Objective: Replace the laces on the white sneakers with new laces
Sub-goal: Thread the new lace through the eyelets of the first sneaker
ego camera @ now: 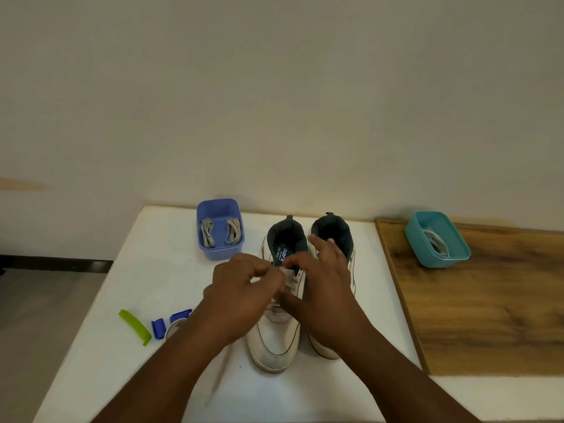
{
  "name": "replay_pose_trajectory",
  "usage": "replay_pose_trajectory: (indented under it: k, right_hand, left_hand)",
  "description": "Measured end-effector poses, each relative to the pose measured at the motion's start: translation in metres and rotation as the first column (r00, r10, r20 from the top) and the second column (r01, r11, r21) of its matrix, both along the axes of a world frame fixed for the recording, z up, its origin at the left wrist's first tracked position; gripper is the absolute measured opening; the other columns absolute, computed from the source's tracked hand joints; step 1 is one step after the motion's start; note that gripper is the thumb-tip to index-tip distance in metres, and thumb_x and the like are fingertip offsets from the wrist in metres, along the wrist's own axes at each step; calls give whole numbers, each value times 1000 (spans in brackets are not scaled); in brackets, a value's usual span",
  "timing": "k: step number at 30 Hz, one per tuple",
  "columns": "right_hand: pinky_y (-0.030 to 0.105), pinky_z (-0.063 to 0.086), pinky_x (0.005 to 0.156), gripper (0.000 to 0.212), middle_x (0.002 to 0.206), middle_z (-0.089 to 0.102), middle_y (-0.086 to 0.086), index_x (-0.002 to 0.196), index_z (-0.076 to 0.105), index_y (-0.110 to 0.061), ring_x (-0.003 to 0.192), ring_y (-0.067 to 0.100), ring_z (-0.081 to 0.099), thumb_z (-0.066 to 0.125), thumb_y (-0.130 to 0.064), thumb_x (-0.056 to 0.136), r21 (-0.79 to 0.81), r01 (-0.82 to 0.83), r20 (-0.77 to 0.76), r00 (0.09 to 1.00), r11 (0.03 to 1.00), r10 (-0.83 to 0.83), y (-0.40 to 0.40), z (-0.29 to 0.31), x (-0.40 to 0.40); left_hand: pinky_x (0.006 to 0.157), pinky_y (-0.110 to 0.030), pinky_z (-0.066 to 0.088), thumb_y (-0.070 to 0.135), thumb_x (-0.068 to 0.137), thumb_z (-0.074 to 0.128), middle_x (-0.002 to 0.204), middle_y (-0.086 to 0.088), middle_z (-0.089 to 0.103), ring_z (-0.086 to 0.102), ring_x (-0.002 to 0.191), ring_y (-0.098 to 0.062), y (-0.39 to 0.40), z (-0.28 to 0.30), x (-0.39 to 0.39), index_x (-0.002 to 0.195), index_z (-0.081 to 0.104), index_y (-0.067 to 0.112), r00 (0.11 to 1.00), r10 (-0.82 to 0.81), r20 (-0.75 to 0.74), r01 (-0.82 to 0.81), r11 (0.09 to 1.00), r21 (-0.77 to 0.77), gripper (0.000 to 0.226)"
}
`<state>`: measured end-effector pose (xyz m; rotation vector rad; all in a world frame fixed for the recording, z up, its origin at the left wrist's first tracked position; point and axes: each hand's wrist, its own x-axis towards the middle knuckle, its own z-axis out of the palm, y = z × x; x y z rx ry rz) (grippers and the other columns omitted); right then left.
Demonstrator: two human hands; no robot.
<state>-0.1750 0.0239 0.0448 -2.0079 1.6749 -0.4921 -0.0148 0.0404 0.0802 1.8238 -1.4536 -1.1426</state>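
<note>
Sneakers: the left sneaker (276, 337) stands at the surface (146, 270) centre, toe at 6 o'clock, its mate touching it at 3 o'clock. Left hand (244, 288) pinches the lace (290, 280) near the top eyelets; right hand (323, 270) steadies the tongue, fingers loosely spread, apparently gripping nothing. Draw the lace straight along the eyelet axis, brace the upper, and avoid jerking. Spare laces wait in the blue tub (220, 228) at 11 o'clock.

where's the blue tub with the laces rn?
Head view: the blue tub sits at the back of the white table, just left of the left sneaker, two lace bundles inside.
</note>
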Motion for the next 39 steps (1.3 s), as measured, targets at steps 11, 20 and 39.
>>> replay_pose_trajectory:
  k: [11, 20, 39]
  right_hand:
    - [26, 50, 78, 3, 103, 60, -17, 94, 69, -43, 94, 7, 59, 66, -43, 94, 50, -192, 448, 881, 980, 149, 19, 23, 16]
    - [23, 49, 54, 27, 79, 68, 15, 92, 58, -10, 59, 16, 59, 44, -29, 104, 264, -275, 961, 154, 924, -228, 17, 68, 1]
    - [31, 50, 74, 31, 70, 56, 4, 82, 56, -16, 69, 17, 54, 39, -27, 105, 91, 104, 995, -50, 990, -86, 11, 70, -12]
  left_hand:
    - [100, -48, 49, 46, 91, 40, 123, 6, 70, 63, 120, -12, 5, 10, -1, 109, 75, 39, 687, -105, -719, -19, 986, -163, 40]
    - [104, -38, 49, 75, 88, 44, 123, 16, 63, 58, 117, 0, 2, -6, 6, 118, 65, 43, 962, -99, -256, 44, 976, -212, 49]
    - [79, -26, 49, 9, 97, 54, 100, 6, 66, 61, 87, -12, 2, -33, 37, 105, 62, 26, 932, 66, 356, -77, 997, 16, 21]
